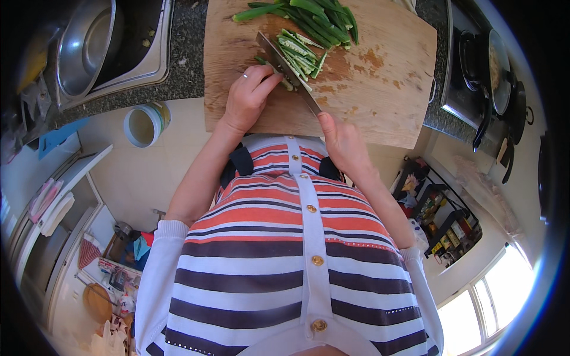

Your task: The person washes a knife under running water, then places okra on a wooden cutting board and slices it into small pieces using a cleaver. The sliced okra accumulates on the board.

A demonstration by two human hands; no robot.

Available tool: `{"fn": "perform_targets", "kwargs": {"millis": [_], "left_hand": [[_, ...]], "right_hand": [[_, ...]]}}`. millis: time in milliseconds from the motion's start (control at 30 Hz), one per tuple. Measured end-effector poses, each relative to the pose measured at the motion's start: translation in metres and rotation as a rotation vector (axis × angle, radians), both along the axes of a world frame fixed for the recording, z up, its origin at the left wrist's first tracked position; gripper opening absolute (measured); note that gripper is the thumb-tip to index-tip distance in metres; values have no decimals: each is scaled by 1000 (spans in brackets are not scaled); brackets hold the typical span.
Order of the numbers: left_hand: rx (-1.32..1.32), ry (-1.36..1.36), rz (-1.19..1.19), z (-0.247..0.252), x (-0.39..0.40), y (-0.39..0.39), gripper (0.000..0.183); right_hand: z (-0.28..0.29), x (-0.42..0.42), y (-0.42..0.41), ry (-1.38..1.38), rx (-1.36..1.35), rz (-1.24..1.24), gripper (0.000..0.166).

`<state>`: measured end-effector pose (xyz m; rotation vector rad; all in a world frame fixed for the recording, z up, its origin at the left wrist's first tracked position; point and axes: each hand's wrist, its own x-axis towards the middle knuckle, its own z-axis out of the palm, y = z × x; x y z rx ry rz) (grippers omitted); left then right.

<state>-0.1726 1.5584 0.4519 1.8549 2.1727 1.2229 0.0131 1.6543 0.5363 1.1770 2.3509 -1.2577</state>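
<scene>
My right hand (345,140) grips the handle end of a kitchen knife (291,73), whose long blade slants up and left over a wooden cutting board (378,107). My left hand (251,95) holds a green pod, which looks like okra (285,83), against the board just left of the blade. Lengthwise-cut pieces with pale seedy insides (300,53) lie on the blade's right side. Farther back rests a heap of green pods (318,20), one pointing out to the left. My fingers hide part of the held pod.
A steel bowl (87,49) leans in the sink (151,66) at the left. At the right, pans with dark handles, one with a glass lid (499,73), stand by the stove (458,93). Below the counter on the left is an open bucket (143,127).
</scene>
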Motion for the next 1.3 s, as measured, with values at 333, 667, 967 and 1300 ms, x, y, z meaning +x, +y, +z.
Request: {"fn": "perform_targets", "kwargs": {"millis": [333,667,967,1300], "left_hand": [[64,79,12,-4,0,-4,25],[69,14,38,-1,-1,-1,18],[57,-18,42,-9,-3,-6,19],[28,-16,51,-7,0,-10,20]], "right_hand": [[17,12,-4,136,38,42,43],[13,21,-9,70,123,94,41],[30,12,4,-31,-24,119,40],[4,-5,-1,-41,43,131,40]]}}
